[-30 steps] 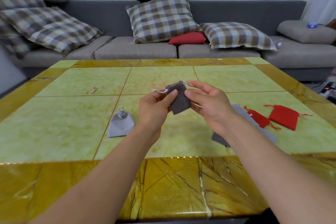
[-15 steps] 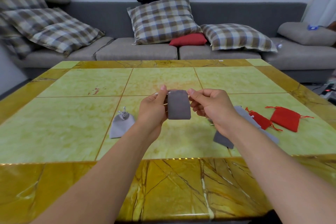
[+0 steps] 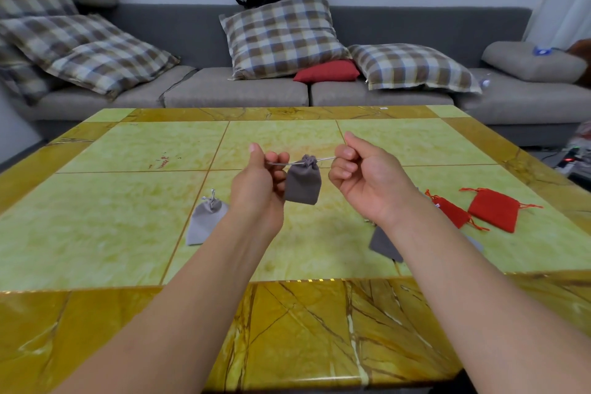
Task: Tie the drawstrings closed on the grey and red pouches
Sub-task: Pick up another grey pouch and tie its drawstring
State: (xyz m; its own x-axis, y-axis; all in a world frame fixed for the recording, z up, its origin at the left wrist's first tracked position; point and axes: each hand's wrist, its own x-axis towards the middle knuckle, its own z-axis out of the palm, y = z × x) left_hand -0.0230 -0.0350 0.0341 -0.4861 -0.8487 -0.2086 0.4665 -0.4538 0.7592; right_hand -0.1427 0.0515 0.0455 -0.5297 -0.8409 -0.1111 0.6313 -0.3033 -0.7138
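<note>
Hands apart above a green table (image 3: pixel 96 233), the left hand (image 3: pixel 260 184) and right hand (image 3: pixel 367 181) each pinch a drawstring (image 3: pixel 324 159) end. Between them hangs a grey pouch (image 3: pixel 303 182), mouth gathered. Two red pouches (image 3: pixel 492 208) lie at right.

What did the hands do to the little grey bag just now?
The left hand and right hand moved apart, each pulling a drawstring sideways. The held grey pouch, flat and open-topped before, now has its top bunched shut and hangs between them. The tied grey pouch and red pouches on the table stayed put.
</note>
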